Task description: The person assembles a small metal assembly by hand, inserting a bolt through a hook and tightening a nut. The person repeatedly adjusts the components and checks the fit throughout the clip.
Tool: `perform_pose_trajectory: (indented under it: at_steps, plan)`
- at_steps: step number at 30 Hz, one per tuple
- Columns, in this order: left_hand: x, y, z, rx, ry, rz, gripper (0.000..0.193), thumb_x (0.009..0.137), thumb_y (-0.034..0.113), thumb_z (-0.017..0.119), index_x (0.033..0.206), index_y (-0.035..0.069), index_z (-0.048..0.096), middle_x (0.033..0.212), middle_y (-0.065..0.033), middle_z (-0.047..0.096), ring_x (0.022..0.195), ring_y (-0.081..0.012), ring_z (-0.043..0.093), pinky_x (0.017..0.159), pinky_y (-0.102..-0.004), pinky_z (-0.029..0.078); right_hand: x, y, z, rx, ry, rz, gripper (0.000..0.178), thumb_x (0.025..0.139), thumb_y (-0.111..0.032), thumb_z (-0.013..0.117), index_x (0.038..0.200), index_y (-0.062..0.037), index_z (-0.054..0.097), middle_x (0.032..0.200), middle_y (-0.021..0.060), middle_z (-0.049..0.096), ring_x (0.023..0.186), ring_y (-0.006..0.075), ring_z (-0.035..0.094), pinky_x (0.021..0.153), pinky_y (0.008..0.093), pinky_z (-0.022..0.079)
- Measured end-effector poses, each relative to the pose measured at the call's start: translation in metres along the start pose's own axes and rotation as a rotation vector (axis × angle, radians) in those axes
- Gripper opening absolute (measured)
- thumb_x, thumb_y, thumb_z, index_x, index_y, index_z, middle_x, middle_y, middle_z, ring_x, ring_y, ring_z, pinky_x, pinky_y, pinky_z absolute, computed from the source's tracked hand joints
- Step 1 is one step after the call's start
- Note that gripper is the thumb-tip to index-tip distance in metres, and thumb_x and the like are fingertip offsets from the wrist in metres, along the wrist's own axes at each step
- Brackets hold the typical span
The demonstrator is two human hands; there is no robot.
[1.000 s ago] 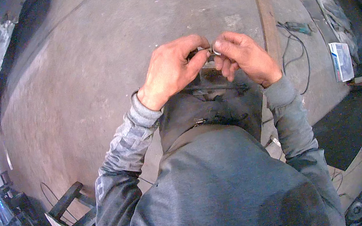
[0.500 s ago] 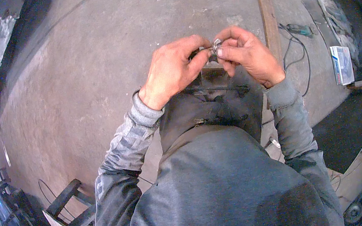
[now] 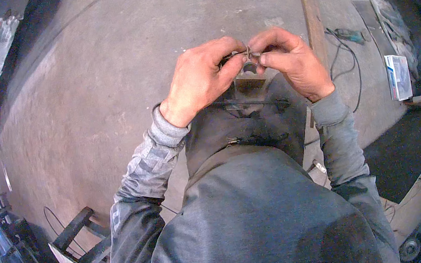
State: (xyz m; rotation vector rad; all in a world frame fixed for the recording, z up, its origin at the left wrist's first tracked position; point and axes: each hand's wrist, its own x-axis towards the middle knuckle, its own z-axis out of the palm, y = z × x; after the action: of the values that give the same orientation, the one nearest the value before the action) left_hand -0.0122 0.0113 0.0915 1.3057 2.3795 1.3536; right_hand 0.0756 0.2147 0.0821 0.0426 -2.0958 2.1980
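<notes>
Both hands meet in front of my lap, fingertips almost touching. My left hand (image 3: pixel 208 76) is closed, thumb against curled fingers, on a small metal part (image 3: pixel 248 53) that shows between the two hands. From the other side my right hand (image 3: pixel 290 59) pinches the same part with thumb and fingers. The part is mostly covered, so I cannot make out its kind. Just below the fingertips is a dark rounded piece (image 3: pixel 250 67), above a brownish block-like surface (image 3: pixel 250 84) near my knees. A dark bar (image 3: pixel 247 103) lies across below that.
On the concrete floor (image 3: pixel 102 83) to the right lie a wooden plank (image 3: pixel 312 14), a green corded power tool (image 3: pixel 349 36) and a white-and-blue box (image 3: pixel 398 76). A black mat (image 3: pixel 409 154) is at the lower right. A dark frame stand (image 3: pixel 88 238) is at the lower left.
My right fingers have shifted their hold and closed more around the small metal part, which has turned and shows less. The left hand stays nearly still.
</notes>
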Motion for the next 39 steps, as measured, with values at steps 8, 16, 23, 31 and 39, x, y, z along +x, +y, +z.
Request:
perform_pose_trajectory:
  at_steps: [8, 16, 23, 31, 39]
  plan:
    - [-0.001, -0.007, 0.003, 0.103, 0.004, 0.112, 0.018, 0.092, 0.019, 0.068, 0.104, 0.007, 0.071, 0.094, -0.0133, 0.072, 0.083, -0.0319, 0.071, 0.071, -0.0389, 0.056, 0.003, -0.022, -0.008, 0.073, -0.081, 0.505, 0.028, 0.097, -0.023, 0.068, 0.114, -0.0023, 0.060, 0.085, 0.0051, 0.066, 0.077, 0.0130, 0.065, 0.066, 0.0274, 0.055]
    - [0.001, -0.005, 0.001, 0.075, 0.031, 0.069, 0.018, 0.092, 0.019, 0.069, 0.104, 0.007, 0.072, 0.092, -0.0137, 0.072, 0.082, -0.0328, 0.071, 0.071, -0.0390, 0.056, -0.001, -0.017, 0.006, 0.147, 0.064, 0.323, 0.026, 0.095, -0.015, 0.067, 0.116, -0.0021, 0.061, 0.087, 0.0050, 0.066, 0.074, 0.0122, 0.064, 0.063, 0.0263, 0.054]
    - [-0.001, -0.003, 0.003, 0.029, 0.006, 0.034, 0.017, 0.092, 0.019, 0.068, 0.104, 0.007, 0.072, 0.093, -0.0129, 0.072, 0.082, -0.0319, 0.071, 0.071, -0.0389, 0.056, -0.003, 0.006, -0.004, 0.005, -0.001, 0.057, 0.025, 0.093, -0.011, 0.064, 0.116, -0.0013, 0.062, 0.100, 0.0064, 0.067, 0.079, 0.0135, 0.066, 0.067, 0.0279, 0.057]
    - [-0.001, -0.004, 0.001, 0.084, 0.001, 0.061, 0.017, 0.092, 0.019, 0.068, 0.104, 0.007, 0.072, 0.094, -0.0134, 0.072, 0.084, -0.0321, 0.072, 0.072, -0.0385, 0.056, 0.001, -0.009, -0.010, 0.116, -0.033, 0.474, 0.023, 0.097, -0.015, 0.062, 0.116, -0.0017, 0.062, 0.095, 0.0072, 0.068, 0.073, 0.0145, 0.066, 0.066, 0.0296, 0.056]
    - [0.003, 0.000, -0.002, 0.028, 0.014, 0.042, 0.018, 0.092, 0.018, 0.068, 0.105, 0.006, 0.072, 0.094, -0.0148, 0.072, 0.085, -0.0321, 0.072, 0.073, -0.0388, 0.056, 0.000, -0.002, 0.002, 0.116, 0.046, 0.120, 0.031, 0.100, -0.023, 0.064, 0.121, -0.0016, 0.060, 0.085, 0.0057, 0.066, 0.071, 0.0148, 0.065, 0.066, 0.0286, 0.055]
